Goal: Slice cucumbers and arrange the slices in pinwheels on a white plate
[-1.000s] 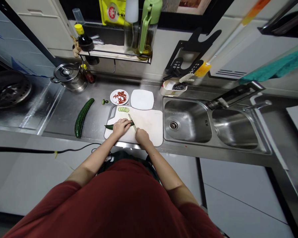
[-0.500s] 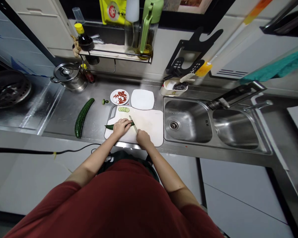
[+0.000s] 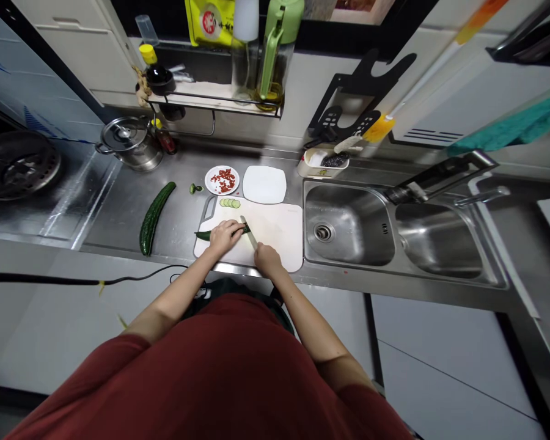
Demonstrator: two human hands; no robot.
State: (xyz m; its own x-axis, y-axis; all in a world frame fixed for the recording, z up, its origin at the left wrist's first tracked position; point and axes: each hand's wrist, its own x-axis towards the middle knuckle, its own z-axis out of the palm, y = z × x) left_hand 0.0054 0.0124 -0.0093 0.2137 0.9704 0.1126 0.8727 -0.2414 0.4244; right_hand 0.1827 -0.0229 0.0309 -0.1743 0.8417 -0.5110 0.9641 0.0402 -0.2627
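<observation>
On the white cutting board [image 3: 282,235] lies a dark green cucumber [image 3: 203,235], partly covered by my left hand [image 3: 225,236], whose fingers are closed over it near its right end. My right hand [image 3: 267,259] is wrapped round the handle of a knife [image 3: 249,232]. The blade slants up and left, right at the cucumber's cut end; whether it touches is too small to tell. Several pale cucumber slices [image 3: 230,203] lie overlapping at the board's upper left. A second whole cucumber [image 3: 156,218] rests on the steel counter to the left.
Behind the board stand a plate of chopped red pieces [image 3: 222,180] and a bare white plate [image 3: 264,184]. Small cucumber ends [image 3: 195,189] lie beside them. A double sink [image 3: 348,223] is on the right, a lidded pot [image 3: 132,143] on the left, and a bottle shelf [image 3: 211,98] above.
The whole view has shifted very slightly. The knife has tilted a little at the cucumber's end, and both hands keep their grips.
</observation>
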